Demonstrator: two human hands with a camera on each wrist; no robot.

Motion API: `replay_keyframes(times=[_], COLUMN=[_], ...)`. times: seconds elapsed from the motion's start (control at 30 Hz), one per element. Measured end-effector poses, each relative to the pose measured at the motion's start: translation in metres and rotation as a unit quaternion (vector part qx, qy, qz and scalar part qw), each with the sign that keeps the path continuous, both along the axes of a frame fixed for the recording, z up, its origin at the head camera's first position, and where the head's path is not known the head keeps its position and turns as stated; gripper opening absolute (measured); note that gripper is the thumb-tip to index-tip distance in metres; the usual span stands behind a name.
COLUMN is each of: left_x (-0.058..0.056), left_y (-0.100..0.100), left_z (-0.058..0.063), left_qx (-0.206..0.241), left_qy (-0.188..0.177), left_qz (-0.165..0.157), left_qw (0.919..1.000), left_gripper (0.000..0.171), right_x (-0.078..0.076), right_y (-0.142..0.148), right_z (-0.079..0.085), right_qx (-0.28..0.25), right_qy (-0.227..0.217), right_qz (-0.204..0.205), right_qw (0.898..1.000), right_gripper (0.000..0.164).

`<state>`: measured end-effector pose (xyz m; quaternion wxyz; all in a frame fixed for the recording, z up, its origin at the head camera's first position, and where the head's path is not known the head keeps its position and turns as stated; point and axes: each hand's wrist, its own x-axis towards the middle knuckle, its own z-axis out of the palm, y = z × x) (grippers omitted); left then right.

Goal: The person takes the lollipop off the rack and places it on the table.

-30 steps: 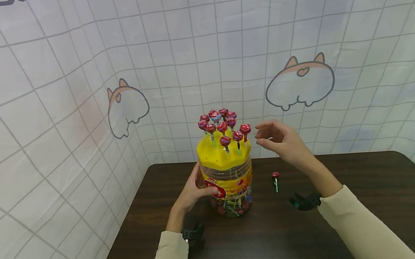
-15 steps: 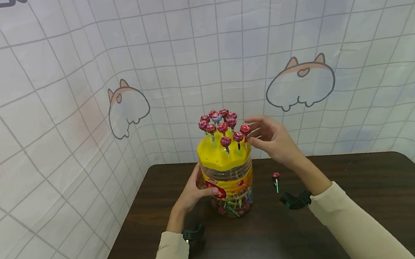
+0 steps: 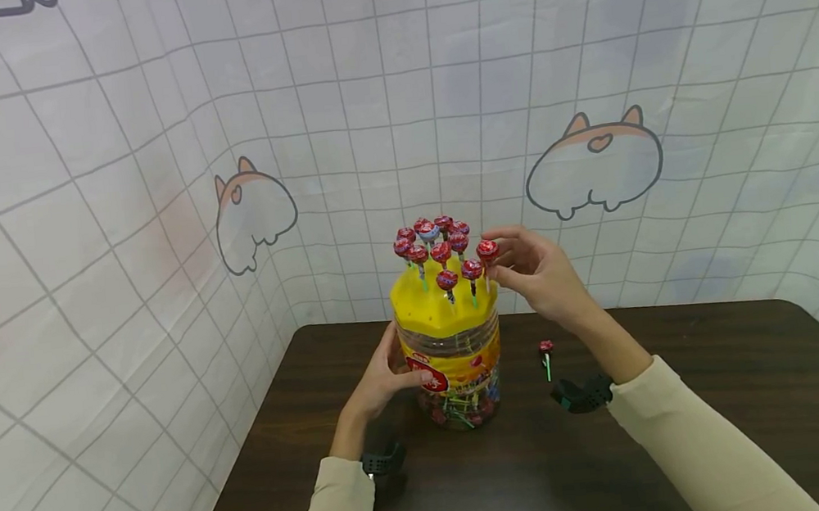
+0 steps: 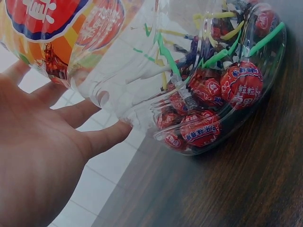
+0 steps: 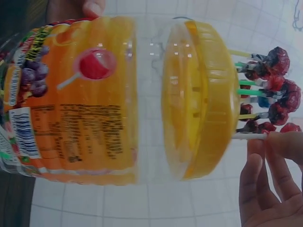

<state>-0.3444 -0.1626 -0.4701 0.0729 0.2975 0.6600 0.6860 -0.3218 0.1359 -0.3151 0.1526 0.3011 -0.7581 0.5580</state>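
A clear plastic candy jar (image 3: 460, 366) with a yellow lid (image 3: 432, 307) stands upright on the dark wooden table, wrapped lollipops and sticks heaped in its bottom. Several red-wrapped lollipops (image 3: 441, 252) stick up out of the lid. My left hand (image 3: 377, 382) grips the jar's left side, thumb across the front label and fingers round the back. At the lid's right edge my right hand (image 3: 541, 276) pinches the white stick of one lollipop (image 3: 487, 250) just below its head. In the right wrist view that stick (image 5: 248, 136) still meets the lid; whether its end sits in a hole is unclear.
One lollipop (image 3: 547, 357) with a green stick lies on the table (image 3: 726, 389) to the jar's right, near my right wrist. A white grid-patterned cloth (image 3: 397, 125) with cartoon corgi prints hangs behind the table and along its left.
My right hand has moved left to the lid's right edge and taken a lollipop by its stick. That lollipop has risen slightly. My left hand has stayed on the jar.
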Motion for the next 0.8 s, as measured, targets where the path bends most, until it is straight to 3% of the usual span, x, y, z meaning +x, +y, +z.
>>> replay_keyframes(times=[0.37, 0.8], left_x=[0.002, 0.001], left_y=[0.0, 0.0], left_z=[0.002, 0.001], left_qx=[0.001, -0.003], left_qy=[0.013, 0.004], left_qz=[-0.007, 0.005], left_qw=[0.9999, 1.0], left_gripper=[0.094, 0.095], right_x=[0.002, 0.004], right_y=[0.006, 0.025], right_z=[0.02, 0.01], right_qx=[-0.026, -0.028], right_qy=[0.03, 0.017], right_qz=[0.002, -0.01], right_qw=[0.999, 0.999], right_gripper=[0.046, 0.045])
